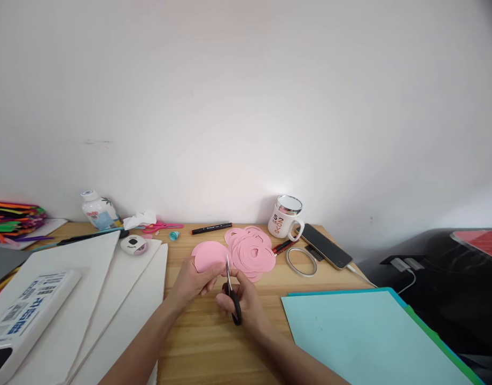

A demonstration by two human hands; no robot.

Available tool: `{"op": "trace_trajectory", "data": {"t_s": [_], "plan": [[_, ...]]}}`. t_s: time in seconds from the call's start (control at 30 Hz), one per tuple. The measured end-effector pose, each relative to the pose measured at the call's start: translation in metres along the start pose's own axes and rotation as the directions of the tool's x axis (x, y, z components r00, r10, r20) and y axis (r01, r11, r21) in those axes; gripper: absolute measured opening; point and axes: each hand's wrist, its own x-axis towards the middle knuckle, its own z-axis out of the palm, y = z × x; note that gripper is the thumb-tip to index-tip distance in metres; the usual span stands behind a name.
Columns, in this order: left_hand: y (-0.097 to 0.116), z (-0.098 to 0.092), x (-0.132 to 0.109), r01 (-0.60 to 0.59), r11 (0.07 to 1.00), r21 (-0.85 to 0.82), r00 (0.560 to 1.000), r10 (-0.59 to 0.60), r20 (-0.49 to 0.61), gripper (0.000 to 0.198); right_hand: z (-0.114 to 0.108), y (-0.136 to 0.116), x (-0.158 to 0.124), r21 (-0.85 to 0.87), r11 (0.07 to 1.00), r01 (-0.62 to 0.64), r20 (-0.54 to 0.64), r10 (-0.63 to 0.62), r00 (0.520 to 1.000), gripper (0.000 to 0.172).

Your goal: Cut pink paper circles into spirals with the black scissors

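Observation:
Between its thumb and fingers, my left hand (195,280) pinches a round pink paper (209,254), which seems to be more than one layer. My right hand (243,302) grips a pair of scissors (232,302) with black handles. The metal blades point away from me and lie at the paper's right edge; whether they are parted I cannot tell. Just beyond the scissors, a pile of pink paper cut-outs (254,254) with curved slits rests on the wooden table.
White sheets (137,299) and a boxed item (29,305) cover the left. Toward the wall stand a bottle (99,209) and a mug (286,218), with a black marker (212,229) between. A ring (301,262), a phone (326,246) and light-blue sheets (358,337) lie at right.

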Motion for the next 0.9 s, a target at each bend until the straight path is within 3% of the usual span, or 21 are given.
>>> {"op": "trace_trajectory", "data": {"t_s": [0.17,0.5,0.7,0.9], "plan": [[0.001,0.000,0.000,0.004,0.999,0.041,0.999,-0.006,0.047,0.035,0.000,-0.010,0.001,0.021,0.998,0.055,0.014,-0.055,0.998,0.046],[0.003,0.001,-0.001,-0.014,0.998,0.060,0.999,0.012,0.031,0.032,0.002,-0.010,0.001,0.006,0.999,0.054,-0.008,-0.054,0.998,0.044],[0.005,0.004,-0.003,-0.049,0.994,0.094,0.997,0.044,0.058,0.047,0.001,-0.014,0.002,0.018,0.994,0.107,0.010,-0.107,0.994,0.043],[0.000,0.008,-0.003,-0.050,0.997,0.067,0.998,0.048,0.035,0.049,-0.001,-0.009,0.003,0.006,0.994,0.112,0.026,-0.112,0.993,0.041]]}}
